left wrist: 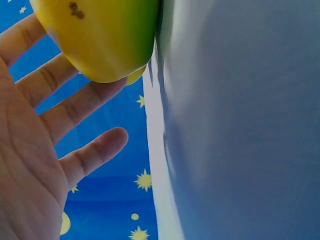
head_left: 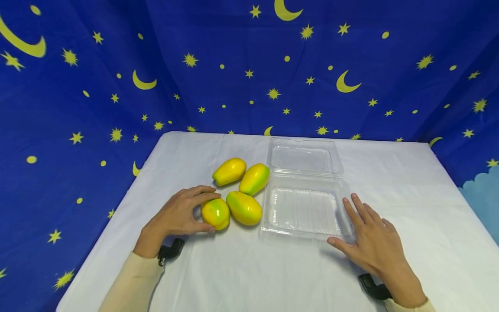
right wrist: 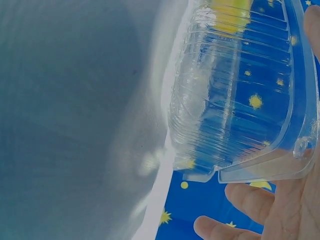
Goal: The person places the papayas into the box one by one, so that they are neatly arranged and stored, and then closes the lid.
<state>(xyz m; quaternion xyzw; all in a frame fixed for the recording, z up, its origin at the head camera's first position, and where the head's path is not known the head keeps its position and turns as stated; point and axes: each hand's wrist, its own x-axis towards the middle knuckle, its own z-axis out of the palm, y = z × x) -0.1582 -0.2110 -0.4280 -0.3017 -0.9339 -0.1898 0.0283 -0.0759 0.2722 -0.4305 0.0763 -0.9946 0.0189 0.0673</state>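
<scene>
My left hand (head_left: 181, 212) is at the nearest yellow-green mango (head_left: 216, 214), thumb on its near side and fingers along its far side. In the left wrist view this mango (left wrist: 102, 35) sits against the fingers, with the little finger standing free. Three more mangoes lie close by: one (head_left: 244, 208) beside it, one (head_left: 254, 179) behind, and one (head_left: 230, 171) farther left. My right hand (head_left: 376, 242) spreads its fingers at the right side of a clear plastic clamshell box (head_left: 306, 236), fingertips right at the rim; the right wrist view shows the box wall (right wrist: 235, 100) close up.
The box lies unfolded, its lid (head_left: 306, 157) flat toward the back and its base nearer me. A white cloth (head_left: 234, 268) covers the table. Behind and at both sides hangs a blue curtain (head_left: 234, 43) with yellow moons and stars.
</scene>
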